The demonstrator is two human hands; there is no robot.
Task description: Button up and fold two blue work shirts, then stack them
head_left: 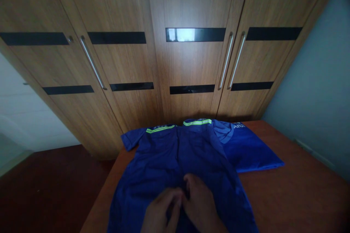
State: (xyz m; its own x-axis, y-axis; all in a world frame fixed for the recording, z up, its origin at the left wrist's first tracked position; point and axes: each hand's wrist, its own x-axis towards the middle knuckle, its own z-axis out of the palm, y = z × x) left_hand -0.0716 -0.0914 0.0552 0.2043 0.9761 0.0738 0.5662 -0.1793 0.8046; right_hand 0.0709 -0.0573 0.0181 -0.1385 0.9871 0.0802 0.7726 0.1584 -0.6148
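Observation:
A dark blue short-sleeved work shirt (153, 167) lies spread face up on the table, collar end away from me. Yellow-green and silver strips cross its chest on both sides of the front opening. Over that opening, low on the shirt, my left hand (164, 209) has thumb and fingers pinched together at the cloth edge. Close against it, my right hand (201, 200) curls its fingers at the same edge. Whatever small part of the front lies between the fingertips is hidden.
A folded bright blue packet or cloth with white lettering (253, 149) lies partly under the shirt's right sleeve. The reddish-brown table (290, 196) reaches a wooden wardrobe (188, 65) with metal handles behind. A pale wall (314, 76) stands at right; dark red floor (49, 189) shows at left.

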